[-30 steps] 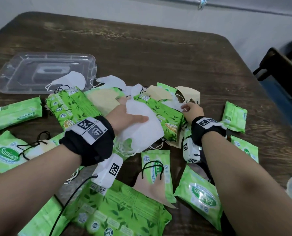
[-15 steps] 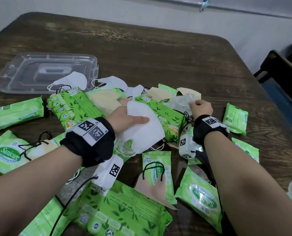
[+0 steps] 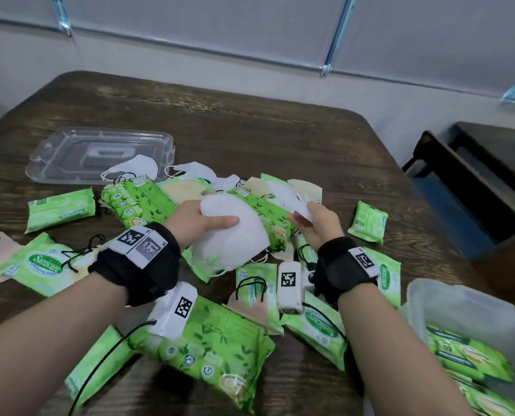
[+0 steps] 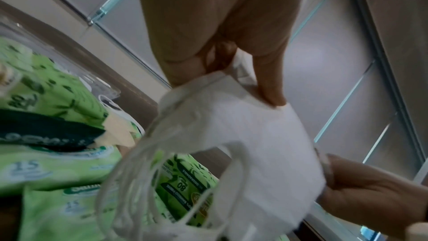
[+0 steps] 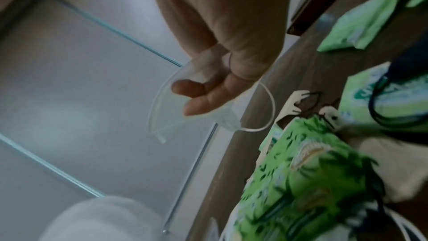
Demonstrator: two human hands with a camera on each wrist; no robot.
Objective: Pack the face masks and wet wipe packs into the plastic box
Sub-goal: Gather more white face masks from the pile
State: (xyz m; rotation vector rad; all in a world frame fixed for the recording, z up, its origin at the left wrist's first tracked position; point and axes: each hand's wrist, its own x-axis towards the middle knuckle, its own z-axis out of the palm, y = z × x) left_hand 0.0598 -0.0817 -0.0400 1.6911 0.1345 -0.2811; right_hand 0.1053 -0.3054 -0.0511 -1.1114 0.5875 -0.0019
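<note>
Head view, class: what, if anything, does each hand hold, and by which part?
The left hand grips white face masks at their upper edge. The right hand pinches another white mask by its near edge.

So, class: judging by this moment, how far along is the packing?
Done: a few green wipe packs lie in the plastic box. In hand: left hand holds white masks, right hand another mask. Left: many packs and masks on the table.

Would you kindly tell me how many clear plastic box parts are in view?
2: the lid lies at the table's far left, and the box sits at the near right, with wipe packs inside.
</note>
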